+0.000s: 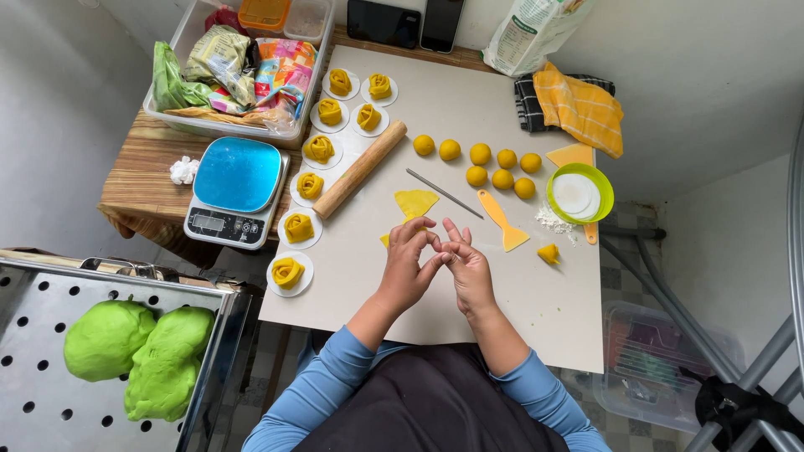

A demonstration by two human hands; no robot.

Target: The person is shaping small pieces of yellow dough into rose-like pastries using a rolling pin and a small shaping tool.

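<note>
Over the white work board (469, 301) my left hand (405, 268) and my right hand (469, 266) meet, fingertips pinching together. A bit of yellow dough (386, 240) peeks out under the left fingers; what sits between the fingertips is hidden. Just beyond lies a flat yellow dough triangle (415, 202). Several yellow dough balls (490, 166) sit farther back. Folded yellow dough pieces on white paper rounds (299, 228) line the board's left edge.
A wooden rolling pin (360, 169), thin metal stick (444, 193) and yellow scraper (502, 222) lie on the board. A green bowl of paper rounds (579, 193) is right, a blue-topped scale (237, 191) left. Green dough lumps (138, 351) rest on a perforated tray.
</note>
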